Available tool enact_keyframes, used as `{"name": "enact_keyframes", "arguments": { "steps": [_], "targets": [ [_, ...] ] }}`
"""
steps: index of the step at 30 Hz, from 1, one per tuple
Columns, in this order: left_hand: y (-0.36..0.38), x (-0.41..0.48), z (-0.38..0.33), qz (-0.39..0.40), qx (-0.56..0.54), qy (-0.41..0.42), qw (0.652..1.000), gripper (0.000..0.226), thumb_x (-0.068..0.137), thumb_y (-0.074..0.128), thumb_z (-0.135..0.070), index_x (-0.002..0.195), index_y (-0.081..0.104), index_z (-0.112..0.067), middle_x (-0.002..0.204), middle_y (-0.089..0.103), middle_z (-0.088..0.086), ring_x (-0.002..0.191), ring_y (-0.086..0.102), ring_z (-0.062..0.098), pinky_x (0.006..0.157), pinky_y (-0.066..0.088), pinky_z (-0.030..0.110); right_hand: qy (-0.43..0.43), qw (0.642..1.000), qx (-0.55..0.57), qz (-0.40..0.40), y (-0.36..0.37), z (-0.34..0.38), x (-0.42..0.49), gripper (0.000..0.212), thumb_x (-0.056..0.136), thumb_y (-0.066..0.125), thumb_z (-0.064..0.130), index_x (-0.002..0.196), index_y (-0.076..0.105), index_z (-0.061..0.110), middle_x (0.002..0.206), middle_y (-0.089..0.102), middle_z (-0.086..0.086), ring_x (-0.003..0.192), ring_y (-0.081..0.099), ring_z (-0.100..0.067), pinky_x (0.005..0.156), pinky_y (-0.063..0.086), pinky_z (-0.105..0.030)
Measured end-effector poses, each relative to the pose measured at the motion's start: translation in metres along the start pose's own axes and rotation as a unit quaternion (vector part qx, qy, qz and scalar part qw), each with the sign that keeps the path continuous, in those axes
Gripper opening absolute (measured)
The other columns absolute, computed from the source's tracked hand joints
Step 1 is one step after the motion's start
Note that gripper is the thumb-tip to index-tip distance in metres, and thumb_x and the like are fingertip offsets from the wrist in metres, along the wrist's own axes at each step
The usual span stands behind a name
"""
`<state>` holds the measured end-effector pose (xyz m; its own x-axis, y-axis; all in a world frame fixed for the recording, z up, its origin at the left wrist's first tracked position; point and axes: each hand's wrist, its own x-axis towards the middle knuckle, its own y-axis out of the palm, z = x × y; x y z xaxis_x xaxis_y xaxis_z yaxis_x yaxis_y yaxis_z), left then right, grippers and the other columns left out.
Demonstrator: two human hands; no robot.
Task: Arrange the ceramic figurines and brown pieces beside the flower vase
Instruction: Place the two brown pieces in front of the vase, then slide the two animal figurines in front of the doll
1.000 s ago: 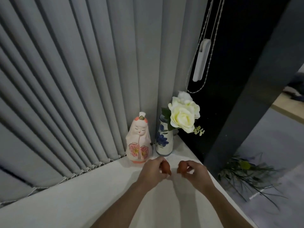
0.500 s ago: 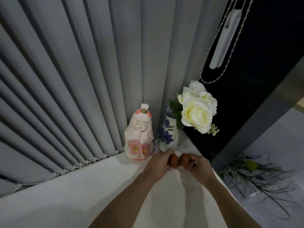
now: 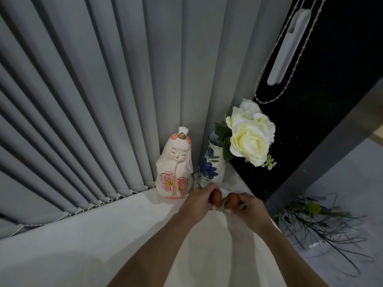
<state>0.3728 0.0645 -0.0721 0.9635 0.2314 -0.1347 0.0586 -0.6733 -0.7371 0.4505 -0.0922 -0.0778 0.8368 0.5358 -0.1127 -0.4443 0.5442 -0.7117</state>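
In front of the flower vase (image 3: 211, 162), left hand (image 3: 199, 200) and right hand (image 3: 246, 206) each pinch a brown piece (image 3: 217, 196) (image 3: 231, 198); the ceramic figurine (image 3: 175, 164) stands just beside the vase.

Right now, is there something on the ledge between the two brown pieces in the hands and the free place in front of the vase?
Nothing visible. The left hand and right hand hold the brown pieces just before the vase; the figurine stands aside, left.
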Motion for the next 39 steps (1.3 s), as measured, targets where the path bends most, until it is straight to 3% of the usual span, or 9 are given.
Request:
{"name": "enact_keyframes", "arguments": {
  "steps": [4,7,10,13,17,20,26,33,39],
  "targets": [
    [0.001,-0.001,0.002,-0.002,-0.009,-0.004,1.000,0.043,0.079,0.068,-0.010,0.117,0.049,-0.016,0.108,0.064,0.018,0.101,0.059,0.031,0.088,0.048,0.037,-0.005,1.000,-0.008,-0.007,0.001,0.001,-0.002,0.018,0.067,0.079,0.010,0.082,0.070,0.010,0.085,0.066,-0.010,0.072,0.060,-0.017,0.071,0.049,-0.028],
    [0.000,-0.001,0.002,-0.007,-0.013,-0.006,1.000,0.048,0.078,0.070,-0.009,0.120,0.048,-0.016,0.109,0.066,0.016,0.103,0.061,0.029,0.090,0.050,0.036,-0.016,1.000,0.015,-0.007,-0.001,0.002,-0.004,0.019,0.063,0.078,0.004,0.078,0.069,0.013,0.070,0.063,0.009,0.064,0.058,0.003,0.063,0.043,-0.007],
    [-0.001,-0.004,0.003,-0.008,-0.021,-0.008,1.000,0.053,0.078,0.070,-0.004,0.124,0.046,-0.014,0.116,0.067,0.013,0.107,0.063,0.026,0.093,0.052,0.035,-0.022,0.999,0.028,-0.007,-0.002,0.003,-0.006,0.022,0.062,0.077,-0.002,0.079,0.068,0.010,0.063,0.058,0.019,0.065,0.055,0.015,0.061,0.038,0.002],
    [-0.003,-0.012,0.003,-0.002,-0.037,-0.019,0.999,0.060,0.079,0.068,-0.001,0.131,0.042,-0.015,0.125,0.064,0.013,0.114,0.060,0.026,0.098,0.052,0.038,-0.008,1.000,0.021,-0.007,-0.004,0.005,-0.010,0.034,0.067,0.073,-0.002,0.096,0.068,0.015,0.085,0.059,0.014,0.076,0.058,0.003,0.067,0.039,0.000],
    [-0.004,-0.031,0.005,-0.005,-0.023,-0.037,0.999,0.066,0.083,0.068,-0.009,0.138,0.034,-0.020,0.134,0.057,0.011,0.124,0.052,0.027,0.106,0.044,0.040,0.024,1.000,0.015,0.001,-0.010,0.010,-0.017,0.055,0.072,0.074,0.005,0.124,0.056,0.014,0.117,0.056,-0.005,0.099,0.054,-0.018,0.085,0.040,-0.023],
    [-0.006,-0.056,0.004,-0.011,-0.005,-0.044,0.999,0.061,0.087,0.064,-0.018,0.138,0.032,-0.022,0.138,0.052,0.010,0.126,0.049,0.026,0.106,0.042,0.038,0.031,1.000,0.005,-0.002,-0.013,0.019,-0.032,0.066,0.072,0.076,0.008,0.131,0.048,0.015,0.126,0.053,-0.009,0.101,0.056,-0.021,0.085,0.043,-0.026],
    [-0.025,-0.120,0.001,-0.022,0.020,-0.031,0.999,0.052,0.090,0.057,-0.032,0.136,0.037,-0.018,0.141,0.049,0.005,0.128,0.048,0.021,0.107,0.040,0.034,0.015,0.998,0.020,-0.062,-0.008,0.047,-0.087,0.067,0.072,0.079,0.018,0.131,0.046,0.015,0.132,0.046,-0.012,0.117,0.048,-0.030,0.103,0.043,-0.047],
    [-0.053,-0.224,0.023,-0.067,0.029,-0.061,0.996,0.044,0.091,0.055,-0.038,0.129,0.047,-0.020,0.135,0.053,0.000,0.124,0.050,0.016,0.102,0.038,0.027,-0.059,0.998,0.017,-0.016,0.024,0.094,-0.156,0.065,0.076,0.074,0.025,0.133,0.043,0.018,0.134,0.046,-0.010,0.119,0.049,-0.027,0.104,0.042,-0.042],
    [-0.072,-0.316,0.047,-0.120,0.008,-0.125,0.985,0.047,0.087,0.056,-0.050,0.124,0.052,-0.022,0.130,0.058,-0.002,0.120,0.053,0.014,0.098,0.039,0.027,-0.121,0.983,0.012,0.137,0.060,0.124,-0.206,0.067,0.076,0.074,0.031,0.134,0.040,0.027,0.122,0.049,0.005,0.102,0.050,-0.009,0.091,0.039,-0.022]
  ]
}}
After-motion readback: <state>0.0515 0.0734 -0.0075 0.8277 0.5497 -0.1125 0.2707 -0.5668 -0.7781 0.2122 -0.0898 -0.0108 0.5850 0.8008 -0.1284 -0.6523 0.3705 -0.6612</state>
